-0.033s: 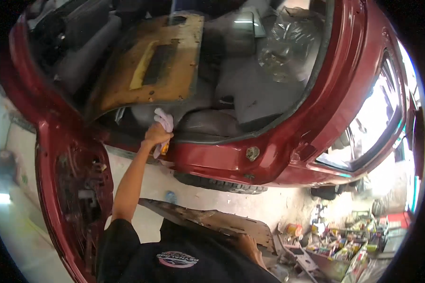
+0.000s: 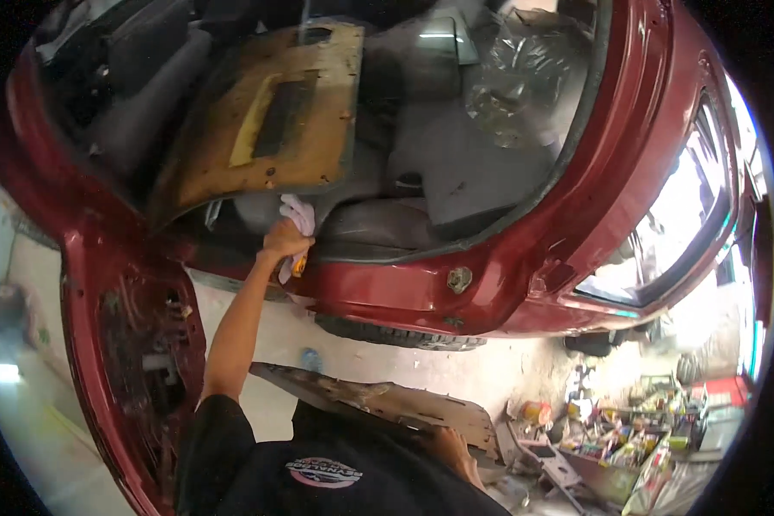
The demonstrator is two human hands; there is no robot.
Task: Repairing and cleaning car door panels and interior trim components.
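My left hand (image 2: 285, 245) is closed around a pale pink cloth (image 2: 296, 208) and a small yellow-orange item (image 2: 299, 267), at the lower edge of the large dark-sealed opening in the red car body (image 2: 378, 285). Inside the opening, beyond the cloth, is a brownish-yellow board (image 2: 206, 176) with a dark rectangular middle. My right hand (image 2: 451, 451), low in the view and partly hidden by my black shirt, grips a grey-beige panel (image 2: 439, 408) with a ragged edge, held near my body.
An open red door (image 2: 103, 361) with bare inner metal stands at the left. Grey seats (image 2: 439, 181) and crumpled plastic (image 2: 525, 69) are inside the car. A tyre (image 2: 387, 335) sits below the body. Piled cans, tools and containers (image 2: 628, 439) cover the lower right floor.
The view and my left hand with the cloth have shifted very slightly left in the picture. Nothing else has visibly changed.
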